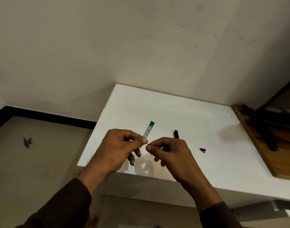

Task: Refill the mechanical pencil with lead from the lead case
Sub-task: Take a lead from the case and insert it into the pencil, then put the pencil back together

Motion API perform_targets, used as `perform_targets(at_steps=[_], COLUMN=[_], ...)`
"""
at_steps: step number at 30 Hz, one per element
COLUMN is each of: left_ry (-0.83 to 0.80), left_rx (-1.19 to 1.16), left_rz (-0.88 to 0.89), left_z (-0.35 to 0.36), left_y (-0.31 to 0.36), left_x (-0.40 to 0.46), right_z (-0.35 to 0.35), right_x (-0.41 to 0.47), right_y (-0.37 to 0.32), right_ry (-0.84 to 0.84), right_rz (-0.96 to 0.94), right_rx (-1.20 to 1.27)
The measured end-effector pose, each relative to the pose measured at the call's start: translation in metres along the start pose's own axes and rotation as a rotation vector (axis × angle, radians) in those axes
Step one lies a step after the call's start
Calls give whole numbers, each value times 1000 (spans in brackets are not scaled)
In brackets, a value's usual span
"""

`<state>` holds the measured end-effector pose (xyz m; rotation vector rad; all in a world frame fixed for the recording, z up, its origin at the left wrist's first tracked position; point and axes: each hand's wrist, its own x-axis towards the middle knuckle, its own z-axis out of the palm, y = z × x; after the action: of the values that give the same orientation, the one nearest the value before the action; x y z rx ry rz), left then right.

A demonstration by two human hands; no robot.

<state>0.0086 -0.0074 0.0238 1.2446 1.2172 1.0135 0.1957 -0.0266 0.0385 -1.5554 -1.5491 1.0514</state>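
Holding the lead case [148, 130] up over the white table [173, 112], the left hand [122, 145] pinches its bottom end. The right hand [167, 152] pinches a thin lead [149, 149] beside it. Lead snaps easily, so hold it softly near the middle. The black pencil [176, 134] lies behind, its cap [202, 149] apart. I cannot tell what is left inside the case.

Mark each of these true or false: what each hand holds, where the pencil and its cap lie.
1. The left hand holds the lead case. True.
2. The right hand holds the pencil. False: it pinches a thin lead; the pencil lies on the table.
3. The small cap lies apart from the pencil. True.
4. The lead case lies flat on the table. False: it is lifted, teal end up.
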Motion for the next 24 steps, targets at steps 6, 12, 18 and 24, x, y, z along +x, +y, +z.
perform_targets(at_steps=[6,12,18,24], left_ry=[67,193,244,356], left_rx=[-81,-24,101,287], left_rz=[-29,-106,-181,-155], left_z=[-1,-1,1,11], left_y=[-2,-11,-20,-26], left_x=[6,23,33,37], right_z=[-7,-14,-20,-21], right_x=[0,-2,-3,-3], right_y=[3,11,16,18], right_ry=[121,180,208,221], right_rz=[50,60,64,64], right_rx=[163,244,270,276])
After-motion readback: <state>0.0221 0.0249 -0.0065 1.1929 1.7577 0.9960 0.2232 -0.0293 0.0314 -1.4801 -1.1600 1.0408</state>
